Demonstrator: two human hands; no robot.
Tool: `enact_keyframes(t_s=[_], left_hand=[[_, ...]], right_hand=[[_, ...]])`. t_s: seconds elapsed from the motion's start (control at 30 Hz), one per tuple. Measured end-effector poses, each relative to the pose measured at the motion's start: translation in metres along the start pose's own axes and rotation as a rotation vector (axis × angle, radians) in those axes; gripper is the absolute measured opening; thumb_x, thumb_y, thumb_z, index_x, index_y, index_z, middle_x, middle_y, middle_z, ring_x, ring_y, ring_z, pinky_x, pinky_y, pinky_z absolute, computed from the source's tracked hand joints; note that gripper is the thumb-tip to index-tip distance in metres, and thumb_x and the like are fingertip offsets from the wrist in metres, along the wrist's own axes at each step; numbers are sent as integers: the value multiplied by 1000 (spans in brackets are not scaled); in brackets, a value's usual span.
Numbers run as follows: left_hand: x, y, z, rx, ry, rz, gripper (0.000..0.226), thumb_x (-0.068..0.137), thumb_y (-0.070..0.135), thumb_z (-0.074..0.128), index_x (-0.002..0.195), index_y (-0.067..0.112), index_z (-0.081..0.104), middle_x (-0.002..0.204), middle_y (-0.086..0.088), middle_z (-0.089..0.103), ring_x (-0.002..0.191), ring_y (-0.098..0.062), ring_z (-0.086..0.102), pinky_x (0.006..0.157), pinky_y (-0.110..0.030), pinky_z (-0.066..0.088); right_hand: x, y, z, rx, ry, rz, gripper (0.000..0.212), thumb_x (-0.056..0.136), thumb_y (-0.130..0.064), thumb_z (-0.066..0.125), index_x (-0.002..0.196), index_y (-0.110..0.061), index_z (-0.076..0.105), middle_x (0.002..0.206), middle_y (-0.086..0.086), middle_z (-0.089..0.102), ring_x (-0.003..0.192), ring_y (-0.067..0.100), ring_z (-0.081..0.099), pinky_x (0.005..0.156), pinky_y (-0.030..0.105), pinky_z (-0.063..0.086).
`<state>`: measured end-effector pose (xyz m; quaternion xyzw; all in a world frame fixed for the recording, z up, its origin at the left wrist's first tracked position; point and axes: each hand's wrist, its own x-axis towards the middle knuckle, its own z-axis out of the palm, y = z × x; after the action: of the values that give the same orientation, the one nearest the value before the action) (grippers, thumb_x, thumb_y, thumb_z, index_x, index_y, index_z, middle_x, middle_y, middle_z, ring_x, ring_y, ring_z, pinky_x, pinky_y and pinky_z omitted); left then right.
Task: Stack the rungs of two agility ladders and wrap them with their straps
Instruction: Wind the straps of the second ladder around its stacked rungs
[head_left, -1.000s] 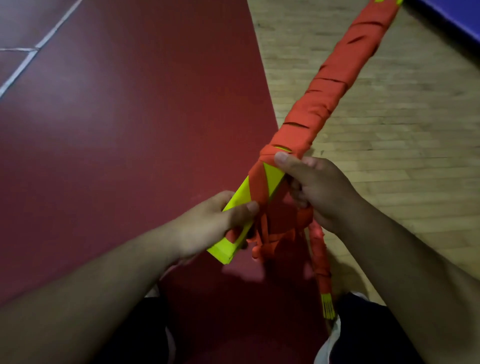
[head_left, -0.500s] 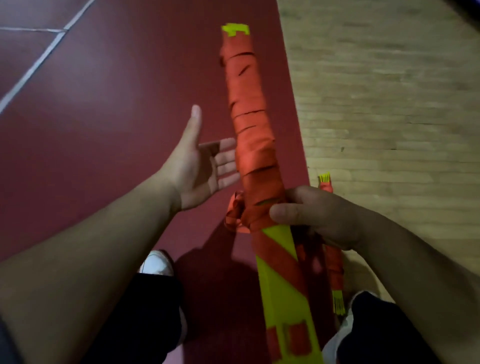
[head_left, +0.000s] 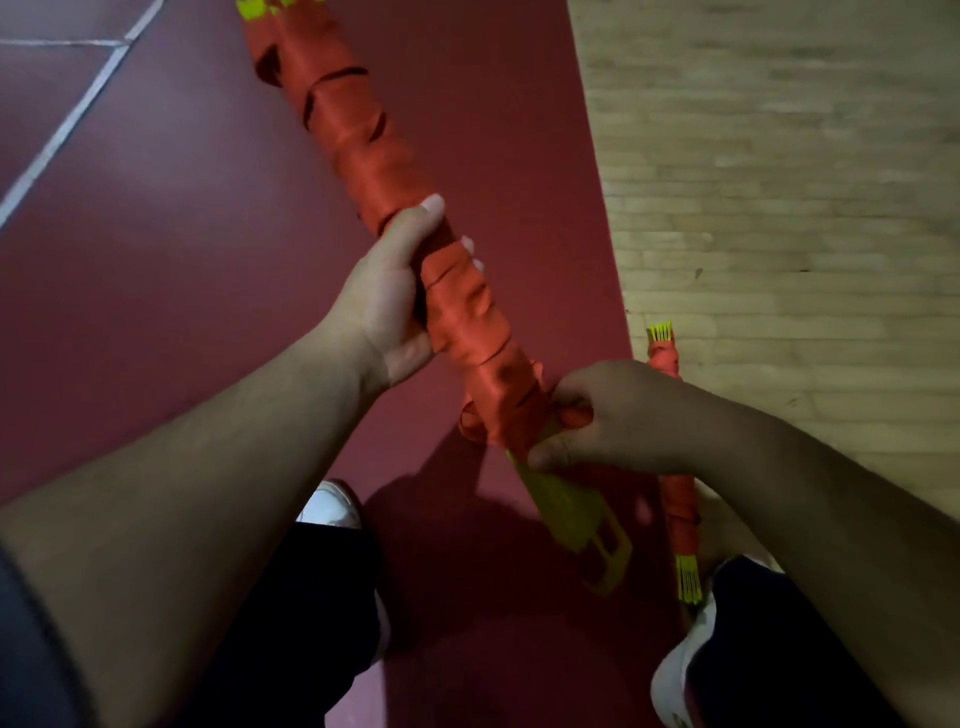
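Item: orange-strap-wrapped yellow plastic rung bundle (head_left: 374, 150). L hand (head_left: 387, 301) curled round mid-wrap; R hand (head_left: 618, 415) gripping wrap's lower end.

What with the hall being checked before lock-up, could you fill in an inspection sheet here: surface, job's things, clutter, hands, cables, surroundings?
Surface: red mat with a white line; wooden floor to the right.
Job's things: held bundle of rungs, wound in orange strap; its bare yellow rung end points toward the person. A second bundle, also wrapped, lies at the mat's edge.
Clutter: nothing seen.
Hands: left hand grips the wrapped middle; right hand grips where the wrapping ends, fingers curled.
Cables: nothing seen.
Surroundings: white shoes and dark trousers below.
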<state>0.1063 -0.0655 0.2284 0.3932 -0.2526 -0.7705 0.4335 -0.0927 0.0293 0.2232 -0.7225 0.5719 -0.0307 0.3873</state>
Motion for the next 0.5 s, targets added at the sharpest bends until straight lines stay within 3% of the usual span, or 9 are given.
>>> enact_keyframes(t_s=[0.1,0.2,0.27,0.37,0.5], left_hand=[[2,7,-4,-53,-33,8,33,88,33,54,110,8,50,86,-9,60,74,-21,61,74,-34,54],[3,0,-1,70,8,45,32,93,36,61,105,7,54,84,-9,61,73,-21,64,75,-37,56],[4,-7,4,206,115,103,46,92,41,66,114,4,51,95,-11,66,81,-23,71,78,-44,59],[5,-10,5,263,179,112,58,87,48,69,125,9,49,107,-13,70,90,-26,74,78,-50,59],[0,0,0,191,-17,37,34,92,53,55,104,24,66,93,1,70,81,-15,68,69,-30,56]], right_hand=[[-3,-4,-1,-4,82,-33,28,60,-80,71,80,-68,57,85,-41,61,81,-19,56,57,7,39],[-4,-7,3,-82,118,11,58,47,-93,61,80,-45,61,79,-20,66,75,-4,60,60,18,42],[-3,-8,9,-202,136,45,70,45,-94,60,81,-34,59,77,-14,62,73,3,59,63,30,47],[-2,-7,12,-284,196,53,52,62,-75,71,79,-29,54,72,-12,54,76,15,59,65,31,44],[-7,2,-3,81,121,26,29,74,-47,81,69,-30,57,62,-20,61,59,-2,56,54,16,40]])
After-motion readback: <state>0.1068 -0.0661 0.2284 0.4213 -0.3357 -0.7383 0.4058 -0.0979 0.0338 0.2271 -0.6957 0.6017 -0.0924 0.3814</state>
